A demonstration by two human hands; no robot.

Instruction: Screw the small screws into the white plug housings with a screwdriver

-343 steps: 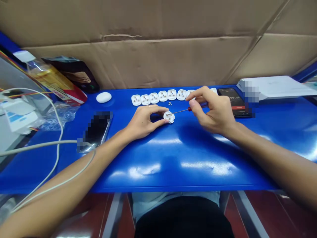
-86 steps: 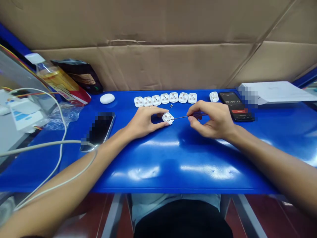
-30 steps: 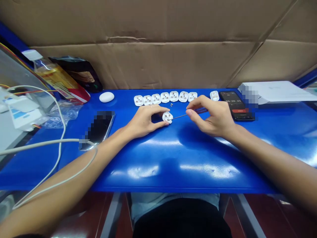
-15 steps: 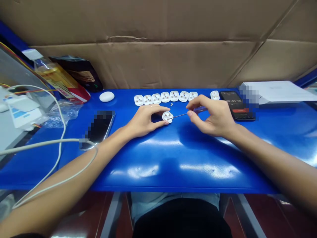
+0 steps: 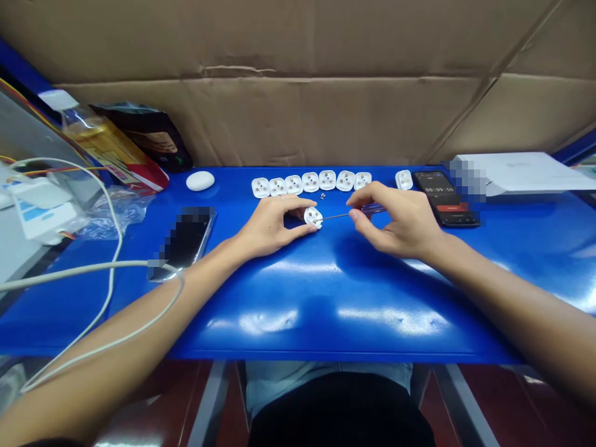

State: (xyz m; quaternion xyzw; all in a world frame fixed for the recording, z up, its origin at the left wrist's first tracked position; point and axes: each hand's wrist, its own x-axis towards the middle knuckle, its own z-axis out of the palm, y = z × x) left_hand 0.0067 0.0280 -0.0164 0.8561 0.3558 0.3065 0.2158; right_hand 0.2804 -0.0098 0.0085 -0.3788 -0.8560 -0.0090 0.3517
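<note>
Between thumb and fingers, my left hand (image 5: 274, 226) grips a small white plug housing (image 5: 313, 216) with metal parts inside, tilted toward the right. My right hand (image 5: 395, 217) is closed around the purple handle of a screwdriver (image 5: 335, 216). Its thin shaft points left, and the tip meets the inside of the housing. Just beyond lie a few tiny screws (image 5: 323, 196) on the blue table. Several similar white plug housings (image 5: 327, 180) stand in a row behind my hands, open side up. One more housing (image 5: 403, 180) sits apart, to the right of the row.
At right are a phone showing a timer (image 5: 444, 198) and a white box (image 5: 521, 172). To the left are another phone (image 5: 190, 239), a white oval case (image 5: 200, 180), a bottle (image 5: 107, 143) and a dark pouch (image 5: 149, 136). A pale cable (image 5: 112, 264) loops over my left forearm. Cardboard (image 5: 326, 118) walls the back.
The housing in my left hand has turned slightly and shifted a little left. The screwdriver has moved slightly left with my right hand, its tip still at the housing.
</note>
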